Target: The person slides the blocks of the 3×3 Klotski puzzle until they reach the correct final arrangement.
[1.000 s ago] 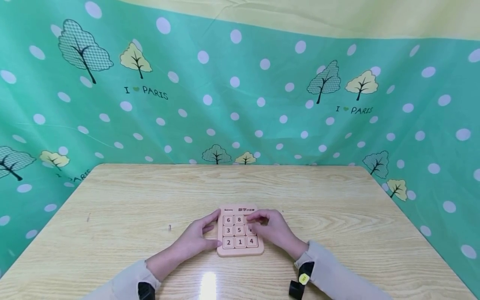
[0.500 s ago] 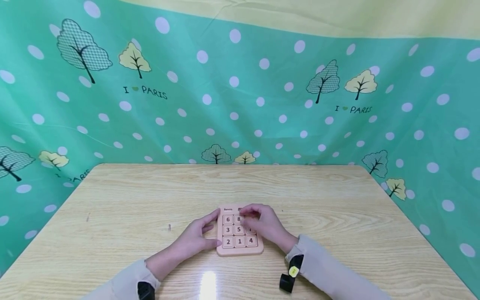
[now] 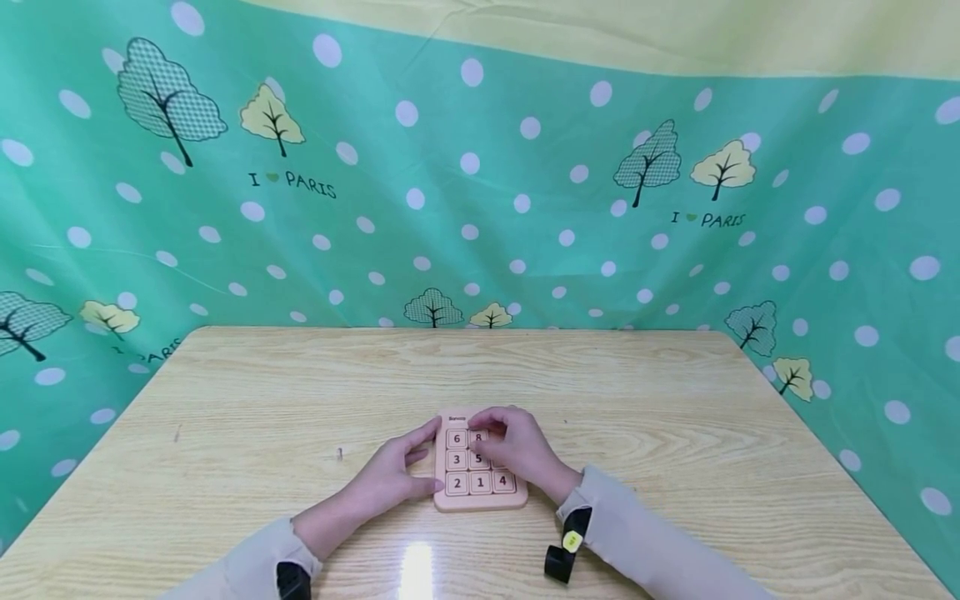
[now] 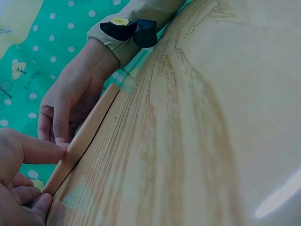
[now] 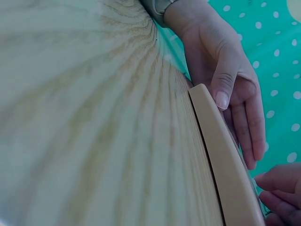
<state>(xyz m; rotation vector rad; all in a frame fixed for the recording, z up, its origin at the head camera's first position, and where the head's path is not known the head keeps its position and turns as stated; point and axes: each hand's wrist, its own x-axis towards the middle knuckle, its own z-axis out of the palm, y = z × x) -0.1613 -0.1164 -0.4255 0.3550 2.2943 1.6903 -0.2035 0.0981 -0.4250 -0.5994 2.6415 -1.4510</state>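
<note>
A pink number sliding puzzle (image 3: 480, 503) lies flat on the table, its tiles 6, 3, 5, 2, 1 and 4 readable in the head view. My left hand (image 3: 382, 482) rests along its left side, thumb at the lower corner and index finger at the upper one; the right wrist view shows those fingers fairly straight. Over the upper right of the puzzle is my right hand (image 3: 517, 446), thumb and index fingertips apart on either side of the partly covered 8 tile (image 3: 478, 437). Whether they touch the tile I cannot tell. The right hand hides the upper right tiles.
The puzzle sits near the middle front of a light wood table (image 3: 315, 375). A green curtain with dots and trees (image 3: 480, 167) hangs behind and at both sides. A black wrist strap with a hanging end (image 3: 558, 562) is on the right wrist.
My right hand has moved leftward across the puzzle, from its upper right area to the 8 tile. The left hand and the puzzle have stayed in place.
</note>
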